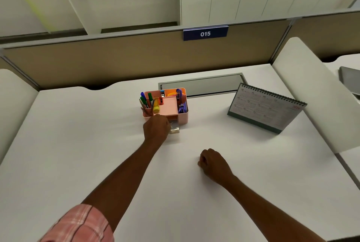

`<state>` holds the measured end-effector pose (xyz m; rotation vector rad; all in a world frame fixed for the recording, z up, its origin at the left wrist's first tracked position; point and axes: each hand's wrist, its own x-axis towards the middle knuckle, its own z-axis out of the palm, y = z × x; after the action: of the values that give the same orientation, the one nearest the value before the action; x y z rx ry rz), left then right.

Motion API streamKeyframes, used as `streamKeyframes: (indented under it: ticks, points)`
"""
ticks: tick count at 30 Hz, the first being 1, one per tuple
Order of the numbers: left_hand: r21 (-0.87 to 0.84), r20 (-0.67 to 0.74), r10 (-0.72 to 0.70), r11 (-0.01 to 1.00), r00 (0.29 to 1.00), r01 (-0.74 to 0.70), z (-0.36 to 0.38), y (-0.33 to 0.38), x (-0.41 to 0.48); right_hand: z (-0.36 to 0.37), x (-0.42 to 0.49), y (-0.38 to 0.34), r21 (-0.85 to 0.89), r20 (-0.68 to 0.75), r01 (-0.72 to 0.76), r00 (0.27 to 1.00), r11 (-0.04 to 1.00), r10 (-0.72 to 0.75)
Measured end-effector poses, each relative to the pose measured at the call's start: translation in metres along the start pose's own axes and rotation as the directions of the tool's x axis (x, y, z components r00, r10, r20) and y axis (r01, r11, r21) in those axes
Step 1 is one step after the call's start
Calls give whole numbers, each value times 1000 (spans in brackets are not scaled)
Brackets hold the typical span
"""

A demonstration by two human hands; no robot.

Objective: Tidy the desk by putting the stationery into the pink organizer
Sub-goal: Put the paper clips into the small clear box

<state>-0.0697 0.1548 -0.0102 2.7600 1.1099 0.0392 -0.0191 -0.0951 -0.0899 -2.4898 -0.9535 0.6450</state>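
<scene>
Left hand is reaching to the front of the pink organizer, knuckles up, fingers curled against its small clear drawer, which is standing pulled out. Whether they are grasping anything cannot be told. Right hand is resting on the table, clenched in a fist, well apart from the organizer. Markers and a yellow highlighter are standing in the organizer's left compartments. A desk calendar is standing to the right.
</scene>
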Motion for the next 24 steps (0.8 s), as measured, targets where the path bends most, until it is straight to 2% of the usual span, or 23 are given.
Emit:
streamKeyframes:
  ticks: [4, 7, 10, 13, 15, 19, 24]
  points:
    - [-25, 21, -16, 1000, 1000, 16, 4, 2, 3, -1, -1, 0, -3, -10, -2, 1000, 1000, 2]
    - [-111, -12, -48, 993, 999, 46, 6, 1, -1, -1, -3, -2, -27, -10, -3, 1000, 1000, 3]
    - [-263, -171, -46, 965, 984, 0, 6, -2, -25, -2, -5, -6, -82, -8, 12, 1000, 997, -13]
    - [-315, -310, -19, 945, 951, -84, 14, -11, -67, 0, -6, -18, -109, -4, 96, 995, 989, -97]
    - [-310, -305, -7, 946, 952, -92, 30, -23, -89, 2, -4, -33, -108, -23, 184, 982, 977, -187]
    - [-312, -207, 18, 946, 978, -84, 57, -43, -106, 4, 4, -67, -142, -62, 345, 932, 928, -357]
    - [-305, -159, 59, 946, 986, -106, 57, -45, -98, 1, 18, -95, -161, -70, 394, 910, 905, -409]
